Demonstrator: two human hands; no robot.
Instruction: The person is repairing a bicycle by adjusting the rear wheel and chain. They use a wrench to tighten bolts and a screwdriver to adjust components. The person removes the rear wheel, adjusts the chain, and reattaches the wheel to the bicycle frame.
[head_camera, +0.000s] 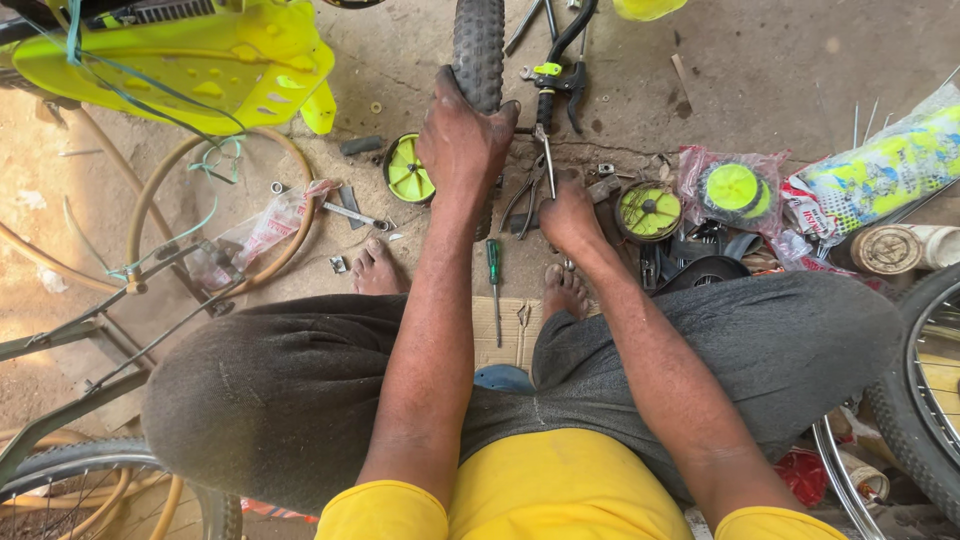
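1. I see the left hand (462, 135) clamped over the top of a knobby black tyre (478, 40), fingers curled round the tread and thumb pressed on the side nearer the right hand. The tyre stands upright and runs away from the grip toward the top edge of the view.
2. I see the right hand (568, 215) lower, just beside the tyre, closed around a thin metal tool (546, 160) whose shaft points up out of the fist. What the tip meets I cannot tell.
3. Pliers (525, 200) lie on the ground between the two hands, touching neither as far as I can tell.
4. A green-handled screwdriver (494, 285) lies below both grips, between the bare feet, its tip over a piece of cardboard (505, 335).
5. A brake lever (556, 85) with a green clamp lies just beyond the right hand's tool.
6. A small yellow-green wheel (408, 170) sits just outside the left hand.
7. A second such wheel (649, 212) sits just outside the right hand; a bagged one (735, 188) lies farther out.
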